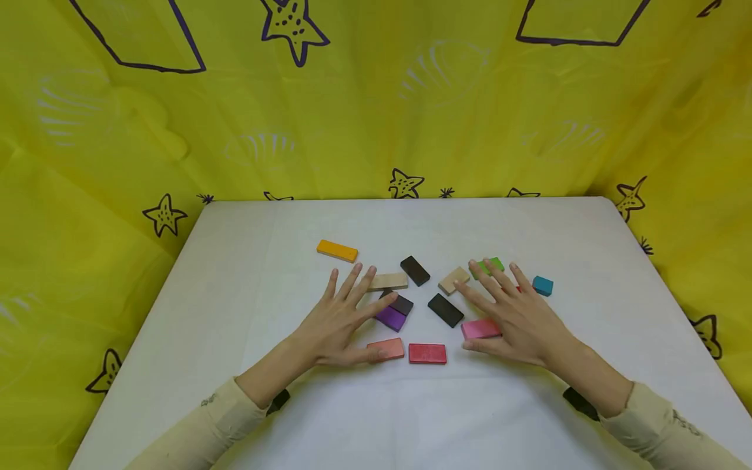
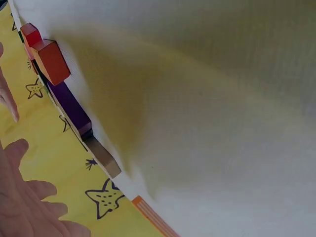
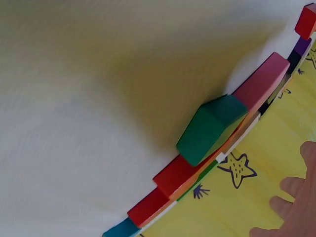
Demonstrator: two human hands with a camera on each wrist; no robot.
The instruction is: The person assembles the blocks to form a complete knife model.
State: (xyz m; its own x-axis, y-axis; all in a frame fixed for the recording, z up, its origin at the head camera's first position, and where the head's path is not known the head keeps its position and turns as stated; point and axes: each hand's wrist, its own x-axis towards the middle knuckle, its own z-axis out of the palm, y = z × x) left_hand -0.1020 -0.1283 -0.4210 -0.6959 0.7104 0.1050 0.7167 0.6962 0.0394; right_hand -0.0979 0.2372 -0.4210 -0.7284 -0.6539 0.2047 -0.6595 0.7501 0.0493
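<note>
Fingers spread wide, my left hand [image 1: 336,323] is over the left part of a scatter of small rectangular blocks. Around its fingers lie a beige block [image 1: 390,281], a dark block [image 1: 401,303], a purple block [image 1: 390,318] and a salmon block [image 1: 388,349]. My right hand [image 1: 523,323], likewise spread, overlaps a pink block [image 1: 478,328], a lime green block [image 1: 496,264] and a small piece of red. In the right wrist view, a dark green block [image 3: 202,133] shows, hidden beneath that hand in the head view. Neither hand holds anything.
Between the hands lie two black blocks [image 1: 446,310], a second beige block [image 1: 452,281] and a red block [image 1: 427,354]. An orange block [image 1: 337,250] sits farther back left, a blue block [image 1: 543,286] to the right. The white table [image 1: 247,261] meets a yellow curtain [image 1: 352,130].
</note>
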